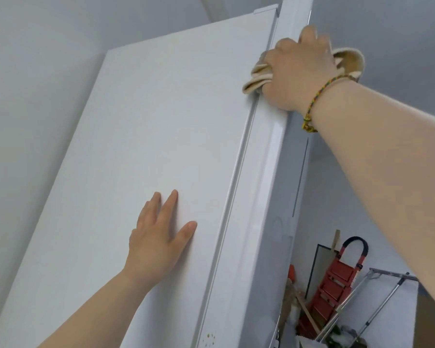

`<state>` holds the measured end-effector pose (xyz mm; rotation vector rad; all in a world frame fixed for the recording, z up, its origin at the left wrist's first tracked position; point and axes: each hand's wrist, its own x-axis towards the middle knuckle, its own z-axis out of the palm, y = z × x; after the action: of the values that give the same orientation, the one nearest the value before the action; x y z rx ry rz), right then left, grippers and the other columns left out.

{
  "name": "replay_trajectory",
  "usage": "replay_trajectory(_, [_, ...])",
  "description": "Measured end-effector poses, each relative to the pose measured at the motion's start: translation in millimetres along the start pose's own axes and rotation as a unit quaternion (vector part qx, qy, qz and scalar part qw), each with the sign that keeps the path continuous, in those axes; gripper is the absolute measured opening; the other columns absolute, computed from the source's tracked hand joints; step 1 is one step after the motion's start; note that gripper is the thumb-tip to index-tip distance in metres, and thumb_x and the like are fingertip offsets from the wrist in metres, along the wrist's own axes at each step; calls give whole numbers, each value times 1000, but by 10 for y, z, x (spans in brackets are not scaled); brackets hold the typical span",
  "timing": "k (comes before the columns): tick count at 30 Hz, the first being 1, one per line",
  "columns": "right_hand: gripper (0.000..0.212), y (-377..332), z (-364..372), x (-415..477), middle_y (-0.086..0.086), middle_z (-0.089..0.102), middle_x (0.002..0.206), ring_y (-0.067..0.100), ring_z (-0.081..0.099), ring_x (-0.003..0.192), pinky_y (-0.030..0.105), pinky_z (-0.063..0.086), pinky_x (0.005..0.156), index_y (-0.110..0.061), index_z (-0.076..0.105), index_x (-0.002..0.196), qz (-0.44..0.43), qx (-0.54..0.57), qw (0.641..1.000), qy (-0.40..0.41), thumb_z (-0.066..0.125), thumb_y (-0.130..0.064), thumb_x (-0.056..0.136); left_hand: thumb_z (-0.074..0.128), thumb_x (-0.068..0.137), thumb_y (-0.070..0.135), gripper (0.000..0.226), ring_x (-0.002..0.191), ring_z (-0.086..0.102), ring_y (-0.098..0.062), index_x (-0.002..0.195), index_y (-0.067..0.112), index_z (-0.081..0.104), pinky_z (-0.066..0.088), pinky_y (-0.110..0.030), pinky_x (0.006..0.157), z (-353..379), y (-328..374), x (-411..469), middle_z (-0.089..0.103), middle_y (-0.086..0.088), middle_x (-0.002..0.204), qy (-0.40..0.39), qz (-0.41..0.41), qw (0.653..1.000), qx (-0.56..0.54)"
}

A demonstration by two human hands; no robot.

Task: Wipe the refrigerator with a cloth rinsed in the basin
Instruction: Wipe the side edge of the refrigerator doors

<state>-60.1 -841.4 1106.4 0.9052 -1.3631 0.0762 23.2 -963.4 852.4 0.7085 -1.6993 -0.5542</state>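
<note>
A tall white refrigerator (146,126) fills the left and middle of the head view, seen from below along its side panel. My left hand (158,237) lies flat on that panel with fingers spread and holds nothing. High up at the door edge, my right hand (299,71) grips a bunched cream cloth (258,77) and presses it against the door's side strip. Part of the cloth sticks out behind the hand at the right. A coloured braided bracelet circles my right wrist. No basin is in view.
A red folding step stool (337,277) with a black handle leans in the lower right corner behind the refrigerator. A metal drying rack (377,305), wooden sticks and clutter stand beside it. Grey walls surround the refrigerator.
</note>
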Motion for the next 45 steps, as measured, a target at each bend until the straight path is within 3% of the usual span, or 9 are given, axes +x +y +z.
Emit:
replay_trajectory(4, [35,-249,77,-503,12,54,116,33,36,117,39,30,90,-8,51,118,-54,20,998,23,47,-26,88,44,89,44,66,142,-5,-8,143,38,7,9,-35,113,-20,14,9,-5,12,154,-5,-5,1000,3])
replay_trajectory(9, [31,-311,224,-783,4,61,60,28,58,66,26,37,59,-9,66,69,-103,14,991,80,79,-21,45,44,89,44,66,141,-5,-7,143,38,7,9,-34,113,-29,34,0,-4,12,154,-12,-7,1000,-1])
replay_trajectory(15, [33,-91,91,-109,16,50,121,33,32,121,40,28,92,-6,50,120,16,43,997,55,44,-12,89,41,89,47,65,141,-7,-7,142,40,3,9,-36,115,-19,-28,1,-7,12,154,-1,1,1000,14])
replay_trajectory(23, [22,-452,197,-634,10,55,101,30,39,111,33,14,78,-7,58,103,0,91,993,77,54,-16,84,38,90,48,65,141,-8,-7,143,38,2,6,-37,115,14,-45,19,-8,12,154,-5,1,999,32])
replay_trajectory(27, [28,-764,220,-1380,2,56,63,27,56,73,32,20,67,-12,61,62,-56,139,985,84,79,-28,48,42,90,44,65,142,-5,-7,144,35,7,6,-33,114,2,-32,-31,-4,11,155,-4,2,1000,9])
replay_trajectory(34, [35,-1122,267,-2431,-3,63,76,23,41,88,33,27,78,-15,66,73,-198,210,957,0,36,-30,63,43,93,30,51,140,7,-6,141,29,26,10,-20,107,111,-484,-779,9,7,153,1,-25,999,-21])
replay_trajectory(37, [27,-1024,187,-2333,-1,65,71,26,55,81,32,23,72,-15,67,72,-212,206,955,-21,52,-32,58,38,96,19,47,140,7,-8,141,27,26,8,-19,109,107,-730,-1110,12,6,153,-47,-47,998,24])
replay_trajectory(40, [33,-1018,168,-2264,4,65,73,30,60,79,33,22,70,-10,68,76,-160,214,963,-40,79,-12,44,32,95,6,54,141,5,-9,143,28,19,10,-23,113,98,-853,-1227,6,6,154,-105,-55,992,33])
replay_trajectory(45, [7,-1442,184,-2813,4,58,66,25,37,80,36,24,70,-10,63,63,-169,230,958,-23,56,-12,61,31,95,5,59,141,0,-5,143,34,13,10,-19,110,69,-925,-1222,-1,12,154,-152,-60,986,13])
